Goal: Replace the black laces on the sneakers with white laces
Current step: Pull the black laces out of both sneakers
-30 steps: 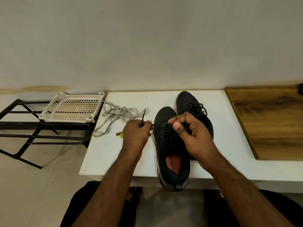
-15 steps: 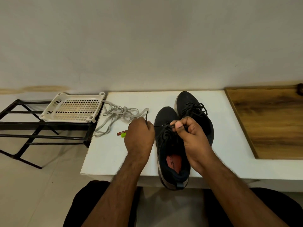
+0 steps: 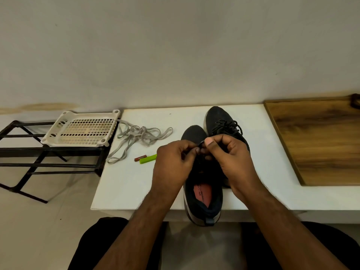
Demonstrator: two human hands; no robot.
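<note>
Two black sneakers stand on the white table [image 3: 124, 184]. The near sneaker [image 3: 202, 197] has a red insole, and its heel hangs over the front edge. The far sneaker [image 3: 222, 121] still has its black lace tied. My left hand [image 3: 173, 162] and my right hand [image 3: 229, 158] meet over the near sneaker's lacing. Both pinch its black lace [image 3: 200, 146] between thumb and fingers. Most of that lace is hidden under my hands. A tangle of white laces [image 3: 140, 135] lies on the table to the left.
A small red battery [image 3: 139, 158] and a green stick [image 3: 148, 159] lie beside my left hand. A white perforated tray [image 3: 81, 129] rests on a black metal rack [image 3: 29, 152] left of the table. A wooden board [image 3: 319, 141] covers the table's right side.
My left hand has moved right, from beside the sneaker to over its lacing, and now meets my right hand. The loose lace end that stuck up from it is no longer visible.
</note>
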